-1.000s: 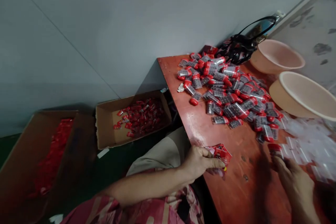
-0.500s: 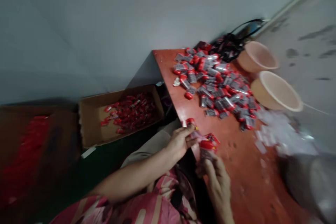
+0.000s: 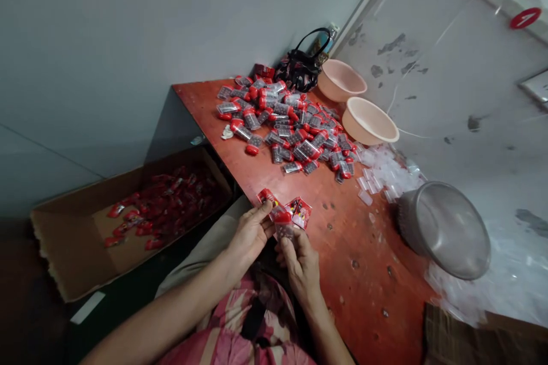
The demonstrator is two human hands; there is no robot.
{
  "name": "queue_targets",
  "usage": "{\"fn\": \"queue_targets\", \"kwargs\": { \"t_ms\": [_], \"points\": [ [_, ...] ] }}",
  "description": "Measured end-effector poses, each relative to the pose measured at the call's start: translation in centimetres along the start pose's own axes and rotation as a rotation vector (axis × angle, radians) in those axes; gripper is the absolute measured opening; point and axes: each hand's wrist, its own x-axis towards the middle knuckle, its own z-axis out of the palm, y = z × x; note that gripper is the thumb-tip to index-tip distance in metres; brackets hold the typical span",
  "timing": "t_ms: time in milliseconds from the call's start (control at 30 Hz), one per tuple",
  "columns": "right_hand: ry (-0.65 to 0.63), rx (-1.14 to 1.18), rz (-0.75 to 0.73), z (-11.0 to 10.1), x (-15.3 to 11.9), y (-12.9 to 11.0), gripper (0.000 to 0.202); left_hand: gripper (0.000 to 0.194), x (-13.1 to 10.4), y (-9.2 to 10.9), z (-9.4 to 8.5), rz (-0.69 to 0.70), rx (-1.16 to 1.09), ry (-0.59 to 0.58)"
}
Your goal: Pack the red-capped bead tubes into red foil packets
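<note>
Grip, L hand [image 3: 250, 231]: narrow, thumb over fingers, pinching a red printed packet [image 3: 266, 196] nr table edge. Grip, R hand [image 3: 303, 265]: closed on one red-capped container [image 3: 283, 229], clear body, approx. upright, cap uppermost, just beside the packet & above wearer's lap. Whether L fingertips also touched the container: couldn't tell. Second red packet [image 3: 302, 213]: just beyond the container; held or lying on table, unclear.

Table [image 3: 359, 291]: red-orange top, scuffed, w/ dark spots. On it, far part: heap of capped containers [image 3: 306, 150], qty. many, lying at all angles, dark inside. Behind heap, nr wall: dark patterned handbag [image 3: 297, 73], 1 pc. R of bag: pinkish basin [image 3: 336, 86] & paler basin [image 3: 363, 128], 1 ea. Nearer: clear plastic pcs [image 3: 389, 171], loose pile, unsorted. Grey bowl [image 3: 451, 228], 1 pc., tilted on its side, amid more clear pcs.

Floor, L of table: cardboard box [image 3: 71, 234], open top, containing red packs [image 3: 175, 199], qty. many, mostly twd the table end.
</note>
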Motion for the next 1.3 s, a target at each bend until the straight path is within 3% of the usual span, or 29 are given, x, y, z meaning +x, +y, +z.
{"fn": "queue_targets", "kwargs": {
  "t_ms": [233,433,633,900,1100,1233,1300],
  "points": [
    [-0.033,0.102,0.013,0.2,0.3,0.4,0.022,0.015,-0.1,-0.4,-0.1,0.069,0.181,-0.130],
    [0.046,0.049,0.017,0.8,0.6,0.5,0.021,0.016,0.3,-0.2,-0.8,0.029,0.312,-0.166],
    [-0.120,0.533,0.209,1.5,1.6,-0.5,0.025,0.024,0.2,1.4,-0.9,-0.102,0.430,-0.309],
    [0.016,0.239,0.090,1.5,1.9,0.6,0.022,0.015,1.0,1.0,-1.2,0.034,0.375,-0.166],
    [-0.117,0.519,0.132,1.7,1.9,0.3,0.023,0.027,0.8,1.2,-1.1,-0.095,0.497,-0.383],
    [0.027,0.480,0.116,1.7,1.9,0.2,0.022,0.020,0.9,0.4,-1.1,0.063,0.575,-0.219],
    [0.004,0.492,0.126,1.5,2.0,0.2,0.022,0.020,0.9,-0.1,-1.0,0.121,0.599,-0.138]
  ]
}}
